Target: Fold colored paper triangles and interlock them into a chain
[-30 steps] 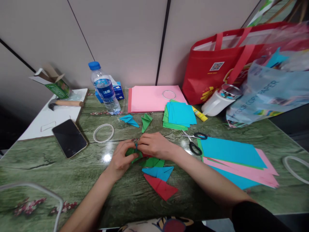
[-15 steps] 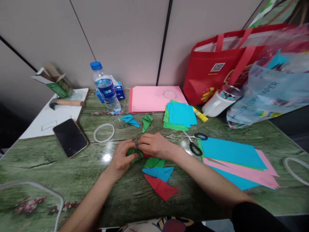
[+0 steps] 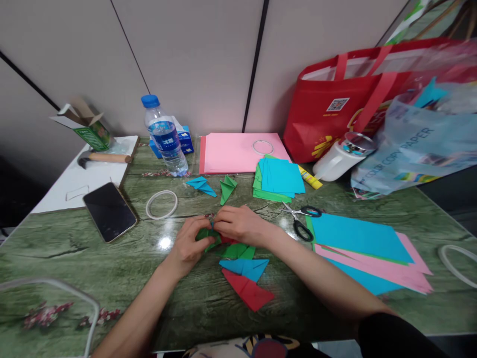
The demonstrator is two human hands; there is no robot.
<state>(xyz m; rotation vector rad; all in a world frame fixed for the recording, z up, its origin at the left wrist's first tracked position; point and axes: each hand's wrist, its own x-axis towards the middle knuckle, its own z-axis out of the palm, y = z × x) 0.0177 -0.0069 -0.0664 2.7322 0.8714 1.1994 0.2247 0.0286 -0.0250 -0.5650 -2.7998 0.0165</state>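
Observation:
My left hand [image 3: 189,244] is closed on a folded piece of green paper [image 3: 208,238]. Right against it, my right hand [image 3: 238,226] has its fingers bent down at the same spot; a bit of blue shows between the fingertips, and red and green paper lies under the palm. What the right fingers grip is mostly hidden. Just below the hands a chain of folded paper runs toward me: a green piece [image 3: 238,250], a blue piece [image 3: 246,268] and a red piece [image 3: 249,293]. Beyond the hands lie a loose folded blue piece [image 3: 201,186] and a folded green piece [image 3: 227,189].
Scissors [image 3: 300,219] lie beside blue and pink sheets [image 3: 361,238] on the right. Cut squares [image 3: 279,176], a glue stick [image 3: 310,177], a bottle [image 3: 166,141] and pink paper [image 3: 234,151] stand behind. A phone [image 3: 110,211], hammer [image 3: 106,157] and white ring [image 3: 161,205] are left.

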